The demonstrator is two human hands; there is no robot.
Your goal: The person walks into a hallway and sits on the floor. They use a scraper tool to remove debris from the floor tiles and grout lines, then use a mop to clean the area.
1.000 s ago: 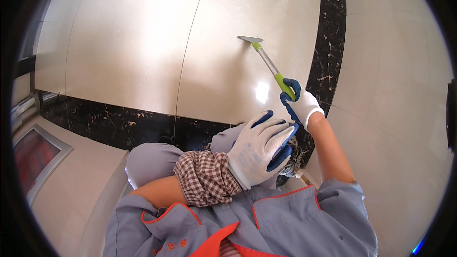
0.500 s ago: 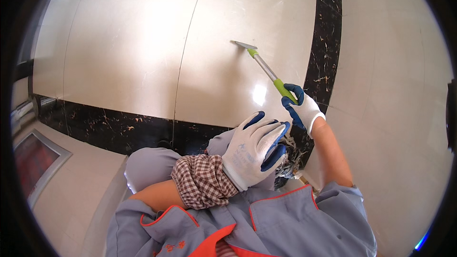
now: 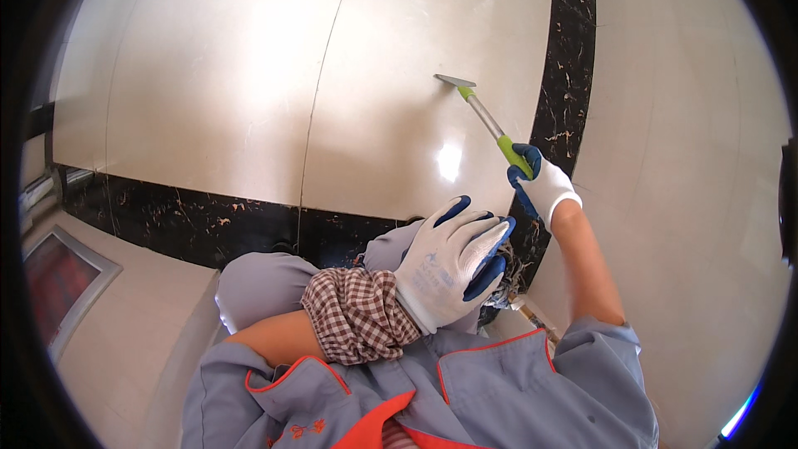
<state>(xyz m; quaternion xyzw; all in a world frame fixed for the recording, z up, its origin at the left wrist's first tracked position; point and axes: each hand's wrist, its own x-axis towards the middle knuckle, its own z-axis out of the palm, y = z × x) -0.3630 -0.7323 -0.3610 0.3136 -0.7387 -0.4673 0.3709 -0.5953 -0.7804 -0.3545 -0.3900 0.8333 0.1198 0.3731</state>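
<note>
My right hand [image 3: 539, 185], in a white glove with a dark blue palm, is wrapped round the green grip of a scraper [image 3: 486, 116]. The scraper has a silver shaft and a flat grey blade at its far end. That blade is at the glossy cream floor tile [image 3: 391, 25]; whether it presses on it I cannot tell. My left hand [image 3: 445, 270], gloved alike, lies over my right knee with its thumb and fingers apart and nothing visible in it. A brown checked sleeve cover [image 3: 357, 316] sits on my left forearm.
Black marbled border strips [image 3: 166, 220] run along the near and right sides of the tile. A pale wall or panel [image 3: 682, 158] lies to the right. Beside my right knee are grey mop-like strands [image 3: 515, 262] and a wooden handle [image 3: 532, 314]. A framed panel [image 3: 62, 287] is at the left.
My right hand and the scraper have moved a little to the right, the blade sliding right across the tile view. My left hand is nearly where it was.
</note>
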